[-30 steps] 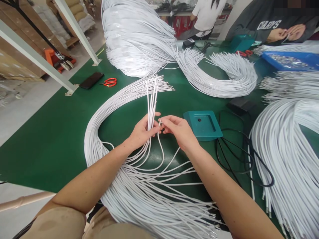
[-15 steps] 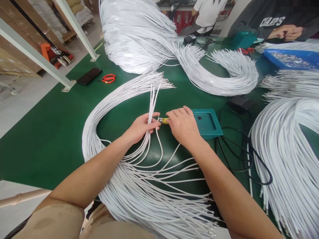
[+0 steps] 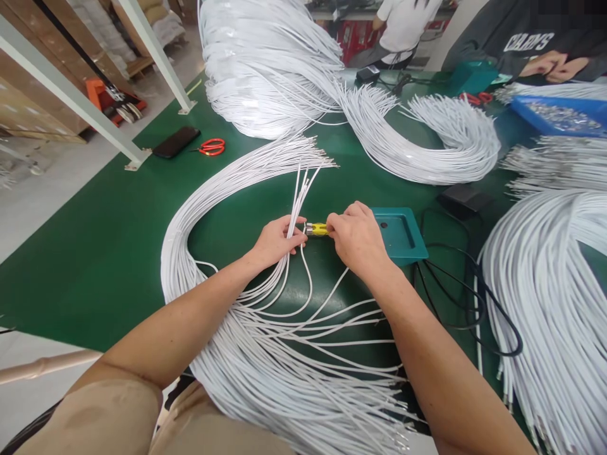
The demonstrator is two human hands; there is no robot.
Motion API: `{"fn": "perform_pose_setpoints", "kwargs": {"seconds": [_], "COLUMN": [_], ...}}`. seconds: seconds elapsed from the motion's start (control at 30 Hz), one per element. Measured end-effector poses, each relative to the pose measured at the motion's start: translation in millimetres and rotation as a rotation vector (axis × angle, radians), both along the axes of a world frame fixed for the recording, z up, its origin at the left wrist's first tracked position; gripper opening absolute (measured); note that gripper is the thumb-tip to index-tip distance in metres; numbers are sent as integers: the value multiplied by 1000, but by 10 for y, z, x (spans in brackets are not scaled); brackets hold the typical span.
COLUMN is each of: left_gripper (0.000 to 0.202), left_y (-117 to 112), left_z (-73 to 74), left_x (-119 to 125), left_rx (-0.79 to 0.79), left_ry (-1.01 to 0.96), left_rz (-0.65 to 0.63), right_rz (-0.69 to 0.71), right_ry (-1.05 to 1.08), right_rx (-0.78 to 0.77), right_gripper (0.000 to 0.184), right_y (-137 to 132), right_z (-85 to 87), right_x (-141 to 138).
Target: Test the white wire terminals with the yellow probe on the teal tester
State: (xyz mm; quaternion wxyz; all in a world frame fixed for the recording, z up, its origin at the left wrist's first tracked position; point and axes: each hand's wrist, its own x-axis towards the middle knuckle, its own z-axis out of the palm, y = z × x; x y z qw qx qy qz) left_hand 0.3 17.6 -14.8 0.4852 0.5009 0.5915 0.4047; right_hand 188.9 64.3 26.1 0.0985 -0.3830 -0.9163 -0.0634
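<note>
My left hand is closed around a small bundle of white wires whose free ends point up and away from me. My right hand grips a short yellow tool with a metal front end; its exact kind does not show. The metal end meets a single wire end at my left fingertips, and that wire curves down toward me. Below my hands spreads a thick hank of white wires, partly covered by my left forearm. It loops around to the left and ends beyond my hands.
A teal tray sits just right of my right hand, beside black cables. Orange-handled scissors and a black phone lie far left. More wire coils stand behind. Across the table is a person's hands.
My right hand has drawn slightly right, and more of the yellow tool shows. The wire bundle in my left hand leans further right. The whole view has shifted a little.
</note>
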Motion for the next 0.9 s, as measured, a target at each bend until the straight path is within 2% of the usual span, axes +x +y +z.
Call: {"fn": "perform_pose_setpoints", "kwargs": {"seconds": [0.13,0.23,0.33,0.43,0.5,0.57,0.63,0.7,0.77,0.8,0.9], "left_gripper": [44,47,48,47,48,53,57,51,40,38,37], "left_y": [3,4,5,1,-8,-21,-37,-51,-63,-68,-76], "left_z": [-31,-30,0,48,81,111,139,165,189,199,222], "left_x": [10,22,28,9,-22,-57,-83,-90,-84,-80,-82], "left_rx": [-7,-22,-42,-69,-72,-51,-36,-49,-82,-94,-120], "left_ry": [56,50,8,-45,-85,-146,-233,-316,-361,-370,-379], "left_rz": [-8,-4,-3,5,17,33,29,17,8,8,24], "right_rz": [-25,-112,-265,-301,-270,-195,-35,161,299,331,296], "right_ry": [-6,42,83,65,71,101,120,106,0,-65,-188], "right_rx": [-21,17,142,159,132,56,-111,-333,-489,-509,-507], "right_gripper": [19,16,25,30,30,27,22,21,21,21,8], "right_y": [-18,-13,23,55,36,-40,-173,-335,-493,-565,-761], "right_z": [21,12,-54,-100,-51,70,215,315,327,301,180], "right_x": [-12,30,104,146,132,81,-2,-101,-200,-244,-345]}}
